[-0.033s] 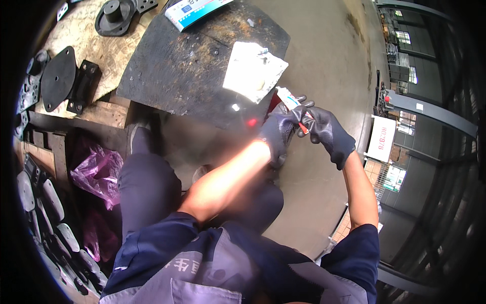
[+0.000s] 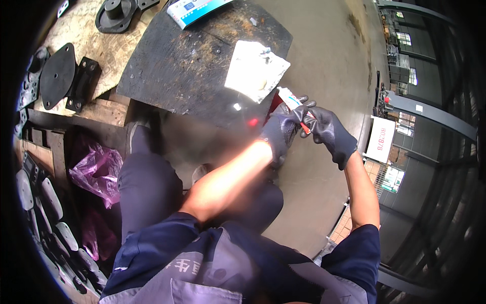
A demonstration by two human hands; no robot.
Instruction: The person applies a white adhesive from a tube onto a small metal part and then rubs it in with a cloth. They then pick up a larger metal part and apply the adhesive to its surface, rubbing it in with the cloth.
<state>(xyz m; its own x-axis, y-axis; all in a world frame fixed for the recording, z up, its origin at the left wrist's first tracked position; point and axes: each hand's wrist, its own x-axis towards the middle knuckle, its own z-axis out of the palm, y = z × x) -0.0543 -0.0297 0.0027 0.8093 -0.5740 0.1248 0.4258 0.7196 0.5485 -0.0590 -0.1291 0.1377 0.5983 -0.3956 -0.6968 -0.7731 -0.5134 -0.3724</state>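
Note:
In front of me, just past the near right edge of a dark worn slab point(image 2: 177, 66), both of my dark-gloved hands meet at a small white tube with blue and red markings point(image 2: 289, 100). My left hand point(image 2: 282, 127) is closed around the tube. My right hand point(image 2: 330, 133) has its fingers pinched at the tube's narrow red end point(image 2: 305, 127). The fingers partly hide the tube's middle. Close to the tube, a white sheet point(image 2: 256, 71) with a pale smear lies on the slab.
A white and blue box point(image 2: 197, 11) lies on the slab's far side. Black mounts point(image 2: 57, 76) sit on a wooden board point(image 2: 114, 55) at left. Below are a pink plastic bag point(image 2: 98, 175) and several flat metal plates point(image 2: 50, 197). Concrete floor point(image 2: 324, 50) extends right.
The view has shifted very slightly. My hands and the tube keep nearly the same pose.

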